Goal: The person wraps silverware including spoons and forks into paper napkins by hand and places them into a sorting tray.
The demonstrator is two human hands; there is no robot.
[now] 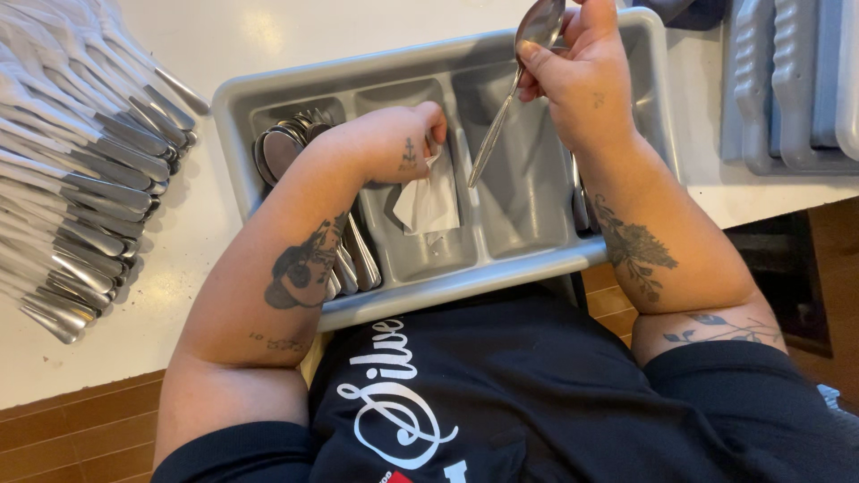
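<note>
My right hand [582, 76] grips a steel spoon [516, 76] near its bowl, handle slanting down over the grey cutlery tray [447, 286]. My left hand [394, 143] holds a white cloth [429, 201] above the tray's middle compartment. A stack of spoons [291, 148] lies in the tray's left compartment, partly hidden under my left forearm.
Many pieces of cutlery [76, 170] lie fanned out on the white counter [179, 295] at the left. Grey ribbed racks [787, 85] stand at the top right. More cutlery [580, 201] shows in the tray's right compartment. Brown floor lies below the counter edge.
</note>
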